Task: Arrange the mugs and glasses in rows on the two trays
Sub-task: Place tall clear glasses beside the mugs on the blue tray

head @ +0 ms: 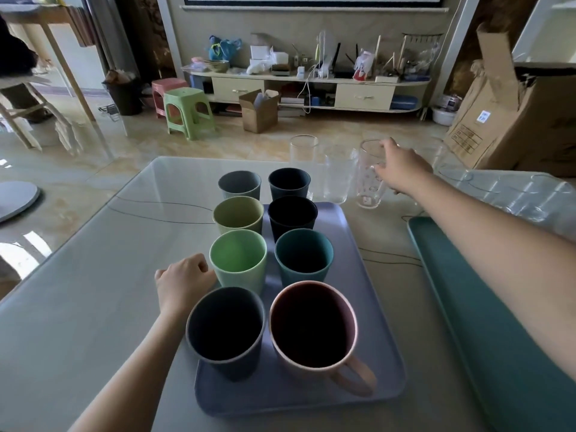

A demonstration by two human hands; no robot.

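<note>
A lavender tray [378, 353] holds several mugs in two rows: pink [314, 332] and dark blue [226, 330] nearest, light green [238, 260] and teal [304, 257] behind, then olive [238, 215], black [293, 215], grey [239, 184] and navy [289, 183]. My left hand [184, 283] rests as a fist beside the light green mug, touching the tray's left edge. My right hand [402, 169] grips a printed clear glass [369, 179] standing on the table beyond the tray. Two more clear glasses [338, 174] [303, 149] stand to its left. A teal tray [486, 322] lies at right.
More clear glasses [455, 173] stand at the table's far right edge. The glass-topped table [93, 275] ends just behind the glasses. Beyond are stools [187, 112], cardboard boxes [511, 120] and a low TV cabinet [311, 85].
</note>
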